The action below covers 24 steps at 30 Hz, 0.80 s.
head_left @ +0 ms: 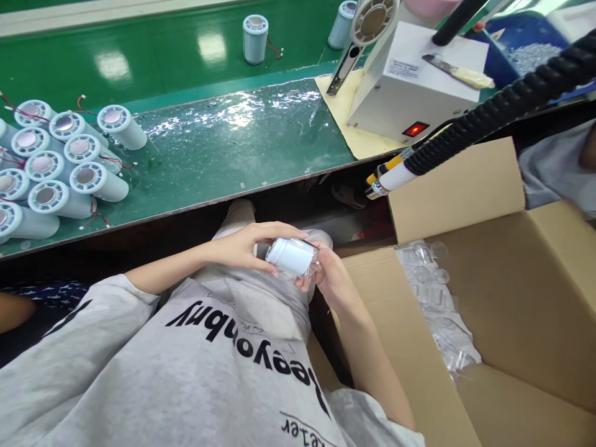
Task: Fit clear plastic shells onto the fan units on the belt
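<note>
On the bench (218, 152), cylinders (45, 165) at left, machine (405, 93) at right; probably cups (431, 295) in the nearer box (521, 292).

From where I stood, the left hand (242, 247) covered part of one end of the held blue cylinder (291, 256), and some of the right hand's (328, 276) fingers disappeared behind it. The leftmost cylinders (5, 222) were cut off at the view's edge, as were the cardboard box (405, 329) and black hose (493, 102). The label (404, 67) on the white machine (391, 102) was too small to read.
</note>
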Motion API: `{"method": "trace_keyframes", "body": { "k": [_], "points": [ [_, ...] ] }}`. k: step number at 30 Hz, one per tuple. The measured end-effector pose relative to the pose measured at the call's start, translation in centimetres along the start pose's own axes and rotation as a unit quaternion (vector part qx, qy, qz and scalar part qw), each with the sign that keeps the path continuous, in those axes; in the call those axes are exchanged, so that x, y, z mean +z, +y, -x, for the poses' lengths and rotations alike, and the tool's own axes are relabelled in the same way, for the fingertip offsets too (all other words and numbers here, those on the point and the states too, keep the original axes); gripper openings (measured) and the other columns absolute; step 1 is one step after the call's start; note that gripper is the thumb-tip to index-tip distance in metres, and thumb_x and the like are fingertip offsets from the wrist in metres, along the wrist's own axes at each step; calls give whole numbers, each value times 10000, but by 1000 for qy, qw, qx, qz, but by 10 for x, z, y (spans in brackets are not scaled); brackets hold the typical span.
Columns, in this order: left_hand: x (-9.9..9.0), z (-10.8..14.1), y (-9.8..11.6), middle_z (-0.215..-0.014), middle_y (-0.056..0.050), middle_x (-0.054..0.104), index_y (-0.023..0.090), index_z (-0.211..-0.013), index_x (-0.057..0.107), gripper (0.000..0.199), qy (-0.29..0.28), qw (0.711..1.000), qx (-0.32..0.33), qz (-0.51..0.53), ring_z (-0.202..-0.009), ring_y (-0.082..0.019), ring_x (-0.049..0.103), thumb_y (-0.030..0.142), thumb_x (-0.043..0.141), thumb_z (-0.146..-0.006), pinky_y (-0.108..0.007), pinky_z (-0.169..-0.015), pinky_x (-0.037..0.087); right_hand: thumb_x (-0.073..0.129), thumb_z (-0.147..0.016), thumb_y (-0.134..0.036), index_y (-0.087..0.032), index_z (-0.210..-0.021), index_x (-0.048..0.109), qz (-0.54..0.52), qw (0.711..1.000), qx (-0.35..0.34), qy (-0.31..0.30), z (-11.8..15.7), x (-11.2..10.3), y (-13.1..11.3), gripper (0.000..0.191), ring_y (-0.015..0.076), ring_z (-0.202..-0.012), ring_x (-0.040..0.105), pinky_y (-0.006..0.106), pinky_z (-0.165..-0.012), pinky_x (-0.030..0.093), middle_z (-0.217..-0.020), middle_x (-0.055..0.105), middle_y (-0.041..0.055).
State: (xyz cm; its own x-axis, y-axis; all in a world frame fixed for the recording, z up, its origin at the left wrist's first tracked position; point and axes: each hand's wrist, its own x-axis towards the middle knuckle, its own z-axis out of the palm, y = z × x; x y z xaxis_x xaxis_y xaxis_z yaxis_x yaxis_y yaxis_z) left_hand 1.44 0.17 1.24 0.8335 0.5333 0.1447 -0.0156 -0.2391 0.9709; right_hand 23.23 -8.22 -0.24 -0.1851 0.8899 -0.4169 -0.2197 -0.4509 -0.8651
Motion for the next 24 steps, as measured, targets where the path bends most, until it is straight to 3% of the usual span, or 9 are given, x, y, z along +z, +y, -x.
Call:
{"method": "trace_keyframes", "body": {
  "k": [10,14,16,17,19,20,22,24],
  "points": [
    [1,1,-5,-1510,-122,586,298,-1424,616,671,-1,999,38,-18,-1428,-295,522,333,846,-795,-471,-1194,411,597,-691,-924,-183,-878,638,-37,992,104,-65,-2,9,-9,765,93,-286,438,200,-290,346,-512,648,9],
    [3,3,1,-1410,-135,640,266,-1365,653,610,15,1000,2,-26,-1323,-300,590,346,838,-789,-445,-1100,490,408,-775,-959,-188,-819,642,12,992,103,-78,-1,4,0,806,119,-290,456,231,-293,365,-481,605,10],
    [6,4,5,-1379,-135,642,249,-1360,644,603,32,999,-37,-7,-1260,-282,619,347,825,-792,-393,-1007,544,395,-872,-876,-195,-873,650,87,996,18,-5,1,-1,6,727,162,-393,578,278,-391,500,-560,650,30],
    [7,5,7,-1375,-131,638,245,-1361,636,605,42,997,-58,13,-1226,-269,633,344,820,-793,-362,-961,560,450,-923,-787,-200,-956,656,137,988,-58,47,3,-3,9,623,198,-538,680,324,-513,589,-689,713,59],
    [9,6,10,-1361,-120,637,246,-1368,621,612,54,992,-93,67,-1144,-235,664,335,814,-794,-313,-881,575,591,-968,-545,-232,-1119,638,242,934,-238,115,5,-8,12,350,270,-999,750,450,-860,637,-1097,754,118],
    [9,6,11,-1342,-115,645,246,-1375,612,619,56,988,-105,94,-1095,-218,679,333,813,-796,-297,-848,577,633,-963,-425,-260,-1163,630,287,897,-317,114,6,-10,12,260,286,-1200,685,506,-1001,586,-1282,700,119],
    [10,6,10,-1294,-110,669,248,-1401,591,628,45,983,-124,129,-995,-192,699,346,800,-817,-278,-783,577,656,-945,-267,-307,-1177,647,342,845,-408,60,8,-13,12,235,292,-1369,574,563,-1118,502,-1450,610,85],
    [8,5,10,-1285,-114,682,259,-1433,573,655,28,982,-131,132,-953,-189,708,368,797,-827,-278,-751,576,704,-925,-239,-333,-1196,668,337,847,-410,16,9,-15,12,289,294,-1357,588,549,-1111,519,-1447,621,66]
  ]
}}
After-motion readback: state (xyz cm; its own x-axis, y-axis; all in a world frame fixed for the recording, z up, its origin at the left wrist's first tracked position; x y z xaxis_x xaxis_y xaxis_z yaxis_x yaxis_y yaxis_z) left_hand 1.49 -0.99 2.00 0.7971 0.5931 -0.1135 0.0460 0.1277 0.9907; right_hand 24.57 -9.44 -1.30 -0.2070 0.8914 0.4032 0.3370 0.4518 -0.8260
